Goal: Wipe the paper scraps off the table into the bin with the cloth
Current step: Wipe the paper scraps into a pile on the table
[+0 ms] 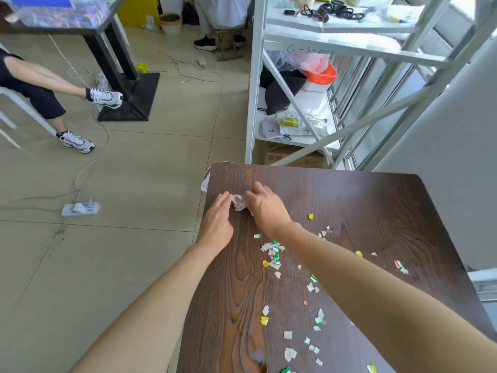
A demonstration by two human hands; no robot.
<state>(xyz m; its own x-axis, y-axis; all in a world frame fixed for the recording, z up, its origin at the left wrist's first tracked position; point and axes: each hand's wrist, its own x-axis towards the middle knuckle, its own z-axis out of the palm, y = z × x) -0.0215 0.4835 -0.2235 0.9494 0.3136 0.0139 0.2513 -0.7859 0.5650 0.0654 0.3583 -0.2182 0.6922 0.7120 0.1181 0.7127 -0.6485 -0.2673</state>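
Observation:
A small pale pink cloth point(239, 202) lies crumpled on the dark wooden table point(363, 200) near its far left corner. My right hand point(265, 208) has its fingers curled onto the cloth's right side. My left hand point(218, 222) lies flat with fingertips at the cloth's left edge. Several white, green and yellow paper scraps point(273, 254) are scattered over the table's middle and near side, under and around my right forearm. A bin rim point(206, 175) with a white liner peeks out beside the table's far left corner, mostly hidden by the tabletop.
A white metal shelf rack point(295, 90) with bags stands behind the table. A power strip point(80, 208) and cables lie on the tiled floor to the left. A seated person's legs point(48, 92) and a black table base point(129, 98) are farther left.

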